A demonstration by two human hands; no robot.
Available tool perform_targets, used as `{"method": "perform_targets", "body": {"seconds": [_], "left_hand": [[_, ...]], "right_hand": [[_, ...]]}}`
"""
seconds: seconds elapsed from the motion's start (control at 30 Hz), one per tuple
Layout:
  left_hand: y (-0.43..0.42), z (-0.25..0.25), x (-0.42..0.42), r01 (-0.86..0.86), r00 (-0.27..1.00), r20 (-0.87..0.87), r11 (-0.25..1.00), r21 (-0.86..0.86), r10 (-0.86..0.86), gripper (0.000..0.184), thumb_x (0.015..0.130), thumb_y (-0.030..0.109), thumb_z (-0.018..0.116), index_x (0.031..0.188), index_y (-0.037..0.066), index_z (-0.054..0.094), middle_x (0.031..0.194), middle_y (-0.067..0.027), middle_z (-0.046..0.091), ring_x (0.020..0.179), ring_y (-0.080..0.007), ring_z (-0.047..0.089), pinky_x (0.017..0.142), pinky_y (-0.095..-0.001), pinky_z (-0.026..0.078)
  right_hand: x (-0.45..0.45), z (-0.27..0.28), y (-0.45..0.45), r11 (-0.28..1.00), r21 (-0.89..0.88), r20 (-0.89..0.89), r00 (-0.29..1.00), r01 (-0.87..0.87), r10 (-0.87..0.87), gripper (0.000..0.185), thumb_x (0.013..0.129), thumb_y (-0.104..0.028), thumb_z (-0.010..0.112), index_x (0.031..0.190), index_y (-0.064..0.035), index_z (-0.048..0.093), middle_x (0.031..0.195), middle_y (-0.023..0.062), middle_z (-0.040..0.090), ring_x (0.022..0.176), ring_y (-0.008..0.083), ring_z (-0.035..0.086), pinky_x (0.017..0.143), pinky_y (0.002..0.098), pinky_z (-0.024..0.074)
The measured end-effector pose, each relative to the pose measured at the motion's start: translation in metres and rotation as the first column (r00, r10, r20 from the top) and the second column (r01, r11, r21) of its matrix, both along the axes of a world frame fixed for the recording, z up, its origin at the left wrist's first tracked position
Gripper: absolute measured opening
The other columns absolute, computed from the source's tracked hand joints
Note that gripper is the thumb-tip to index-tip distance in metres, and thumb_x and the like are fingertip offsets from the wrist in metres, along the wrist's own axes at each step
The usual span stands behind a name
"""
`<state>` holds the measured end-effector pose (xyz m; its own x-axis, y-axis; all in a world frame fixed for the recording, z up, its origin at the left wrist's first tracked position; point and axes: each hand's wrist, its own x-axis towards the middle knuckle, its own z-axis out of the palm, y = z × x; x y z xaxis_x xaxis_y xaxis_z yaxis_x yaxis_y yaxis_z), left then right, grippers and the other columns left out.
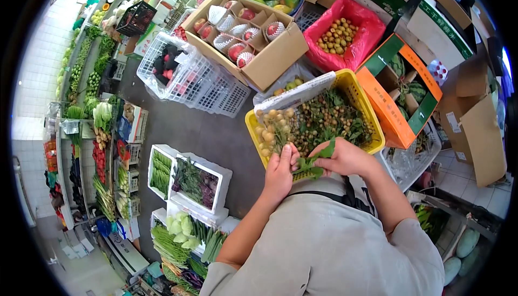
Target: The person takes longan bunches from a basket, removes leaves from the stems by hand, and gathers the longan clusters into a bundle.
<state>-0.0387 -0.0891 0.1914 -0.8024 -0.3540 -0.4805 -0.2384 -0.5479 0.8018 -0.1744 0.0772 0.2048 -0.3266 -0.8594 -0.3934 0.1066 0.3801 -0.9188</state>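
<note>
The left hand [278, 172] is pinching the thin stems of a fruit bunch [274, 126], its grip closing thumb against fingers. The bunch is spreading away from the hand over the near left part of a yellow basket [379, 131], its small round fruits showing smooth, pale yellow-tan skins and clustering tightly on slender, greenish-brown stalks. Just beside it, the right hand [345, 158] is gripping green leaves [307, 167], which are looking broad, fresh and slightly curled, with some pointing toward the left hand. Behind both hands, browner loose fruits [329, 115] are lying among dark leaves and twigs inside the basket, while a whitish printed sheet [297, 94] is slanting along its far left side.
</note>
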Motion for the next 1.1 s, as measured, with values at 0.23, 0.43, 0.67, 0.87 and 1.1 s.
{"method": "perform_targets", "body": {"seconds": [0.23,0.43,0.67,0.87,1.1], "left_hand": [[0.006,-0.006,-0.002,0.263,0.946,-0.188,0.964,-0.023,-0.263,0.032,0.113,0.027,0.039,0.094,0.004,0.050,0.077,0.0034,0.040,0.069,-0.0084,0.036,0.064,-0.0239,0.035],[0.014,-0.007,0.001,0.317,0.942,-0.132,0.947,0.057,-0.307,0.031,0.112,0.028,0.041,0.094,0.004,0.050,0.076,0.0028,0.042,0.069,-0.0087,0.039,0.063,-0.0249,0.036],[-0.007,0.022,0.004,0.121,0.993,-0.024,0.980,0.157,-0.118,0.033,0.112,0.031,0.040,0.089,0.009,0.047,0.068,0.0045,0.036,0.055,-0.0070,0.032,0.050,-0.0241,0.028],[-0.026,0.015,0.000,-0.011,0.989,-0.142,0.985,0.172,0.036,0.032,0.111,0.037,0.039,0.090,0.013,0.044,0.066,0.0062,0.028,0.050,-0.0065,0.024,0.046,-0.0254,0.026],[-0.023,0.003,0.010,0.002,0.997,-0.069,0.969,0.247,0.016,0.039,0.111,0.044,0.035,0.084,0.016,0.038,0.063,0.0058,0.026,0.048,-0.0067,0.020,0.043,-0.0258,0.025]], "right_hand": [[-0.014,-0.003,0.022,0.982,0.184,0.089,0.996,-0.044,0.028,0.026,0.093,-0.003,0.061,0.116,0.0050,0.068,0.067,0.0082,0.068,0.055,0.0135,0.066,0.054,0.0282,0.0554],[0.003,-0.020,0.042,0.979,0.205,0.158,0.986,0.018,-0.051,0.024,0.093,-0.005,0.061,0.114,0.0036,0.069,0.067,0.0087,0.068,0.055,0.0147,0.067,0.052,0.0290,0.0554],[-0.005,-0.138,0.183,0.889,0.424,-0.721,0.658,0.175,0.215,0.021,0.082,-0.010,0.062,0.096,0.0042,0.068,0.079,0.0231,0.070,0.072,0.0372,0.071,0.066,0.0431,0.0594],[0.021,-0.142,0.240,0.454,0.885,-0.194,0.968,0.102,0.160,0.020,0.085,-0.006,0.066,0.101,0.0068,0.067,0.087,0.0218,0.073,0.071,0.0302,0.075,0.061,0.0386,0.0601],[0.004,-0.077,0.133,0.769,0.415,-0.616,0.772,0.485,-0.155,0.027,0.094,-0.028,0.063,0.094,-0.0036,0.072,0.092,0.0200,0.072,0.087,0.0394,0.069,0.077,0.0482,0.0548]]}}
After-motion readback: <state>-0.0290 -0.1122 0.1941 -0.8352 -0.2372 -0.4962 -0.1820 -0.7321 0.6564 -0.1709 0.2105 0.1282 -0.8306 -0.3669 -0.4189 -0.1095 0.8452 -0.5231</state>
